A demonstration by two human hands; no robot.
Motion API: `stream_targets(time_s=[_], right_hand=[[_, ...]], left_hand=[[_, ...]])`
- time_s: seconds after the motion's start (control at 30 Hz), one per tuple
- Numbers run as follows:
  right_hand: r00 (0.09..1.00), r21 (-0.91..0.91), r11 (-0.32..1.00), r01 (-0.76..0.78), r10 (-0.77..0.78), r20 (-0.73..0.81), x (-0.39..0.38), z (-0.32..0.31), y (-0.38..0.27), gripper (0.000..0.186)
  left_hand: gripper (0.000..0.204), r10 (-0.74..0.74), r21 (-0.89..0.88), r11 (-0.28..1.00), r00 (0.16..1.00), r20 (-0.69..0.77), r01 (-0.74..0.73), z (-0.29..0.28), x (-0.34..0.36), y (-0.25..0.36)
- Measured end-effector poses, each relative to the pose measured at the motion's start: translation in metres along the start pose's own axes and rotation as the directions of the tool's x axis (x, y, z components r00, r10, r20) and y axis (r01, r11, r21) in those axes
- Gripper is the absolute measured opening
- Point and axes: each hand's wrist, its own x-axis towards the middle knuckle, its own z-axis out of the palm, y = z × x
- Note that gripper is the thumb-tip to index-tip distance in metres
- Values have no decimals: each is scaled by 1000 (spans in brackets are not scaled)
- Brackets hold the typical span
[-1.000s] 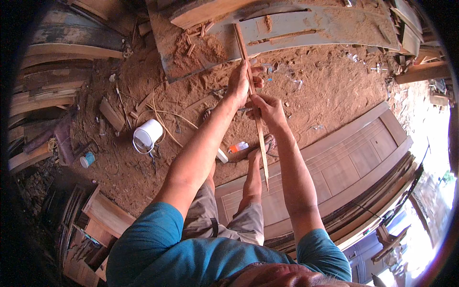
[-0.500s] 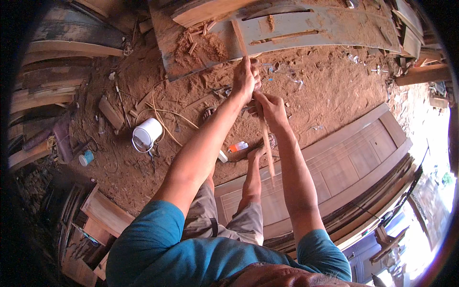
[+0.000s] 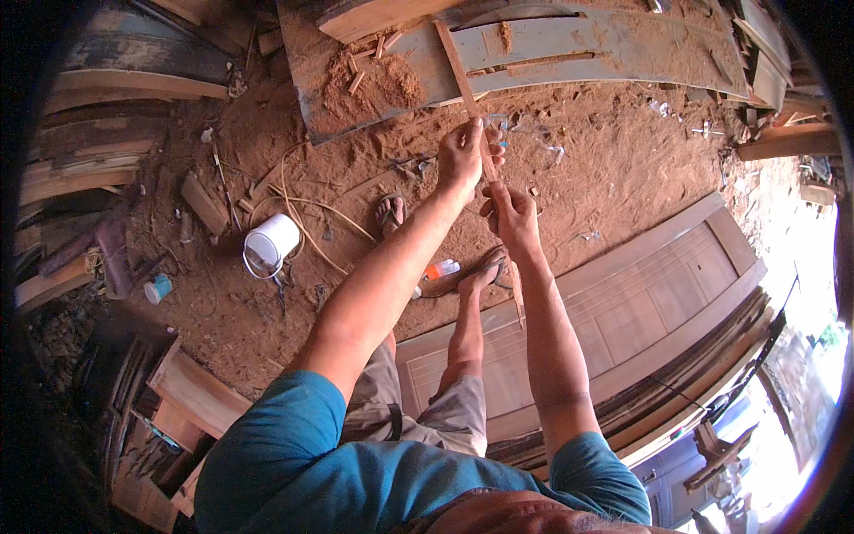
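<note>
A long thin wooden strip (image 3: 458, 76) runs from the top of the view down between my arms. My left hand (image 3: 464, 158) grips it higher up, fingers wrapped around it. Just below, my right hand (image 3: 509, 214) is closed on the same strip, and the strip's lower end pokes out beneath my right forearm. A small clear object shows at my left fingertips, too small to identify. Both arms are stretched out over the sawdust-covered ground, above my sandalled foot (image 3: 485, 267).
A panelled wooden door (image 3: 658, 294) lies flat at right on stacked boards. A white bucket (image 3: 269, 242), a cord, an orange-capped bottle (image 3: 440, 269), a loose sandal (image 3: 389, 214) and wood scraps lie on the dirt. Curved planks (image 3: 578, 49) and timber stacks line the top and left.
Both hands have slid a little up along the strip and shifted slightly; the strip's top end now reaches further over the curved planks.
</note>
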Motion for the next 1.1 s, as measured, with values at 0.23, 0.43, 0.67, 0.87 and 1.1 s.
stream_targets(time_s=[0.23, 0.43, 0.67, 0.87, 1.1], right_hand=[[985, -193, 970, 148, -162, -60, 28, -3, 19, 44], [992, -154, 985, 80, -94, -81, 30, -3, 9, 41], [989, -229, 970, 82, -107, -100, 33, -4, 15, 41], [987, -196, 975, 107, -127, -94, 32, -9, 16, 42], [990, -231, 969, 88, -111, -90, 33, -9, 17, 43]], left_hand=[[38, -40, 53, 998, 998, 49, 38, 6, 16, 16], [38, -18, 34, 999, 999, 29, 17, 9, 21, 12], [34, 5, 60, 998, 1000, 27, -6, 12, 20, 11], [34, -3, 41, 999, 999, 39, 1, 15, 19, 11], [37, -27, 91, 996, 999, 26, 24, 17, 23, 10]])
